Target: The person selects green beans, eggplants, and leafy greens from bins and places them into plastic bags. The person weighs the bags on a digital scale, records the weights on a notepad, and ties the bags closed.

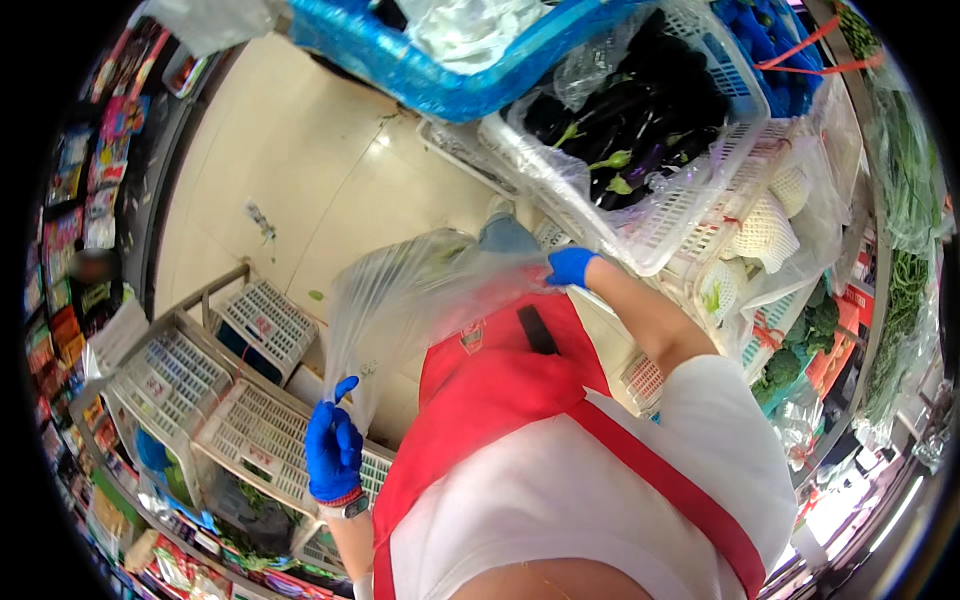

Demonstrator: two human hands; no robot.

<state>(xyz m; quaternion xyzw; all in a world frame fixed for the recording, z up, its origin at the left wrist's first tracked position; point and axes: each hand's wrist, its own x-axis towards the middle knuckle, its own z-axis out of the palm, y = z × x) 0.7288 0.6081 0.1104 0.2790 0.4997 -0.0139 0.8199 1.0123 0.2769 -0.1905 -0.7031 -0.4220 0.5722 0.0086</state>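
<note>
A large clear plastic bag (405, 300) is stretched between my two hands, in front of a red apron (510, 360). My left hand (334, 450), in a blue glove, grips one gathered edge at the lower left. My right hand (570, 267), gloved in blue too, holds the opposite edge beside the apron's top. Something greenish shows through the film at the bag's far end; what it is cannot be told. Beyond my right hand, dark eggplants (637, 150) lie in a plastic-lined white crate (652, 259).
White slatted crates (255, 442) stand in a metal rack at lower left. A blue-wrapped bin rim (450, 97) juts in at the top. At right are net-wrapped produce (761, 229), broccoli (784, 367) and green beans (904, 292). Scraps (259, 217) lie on the tiled floor.
</note>
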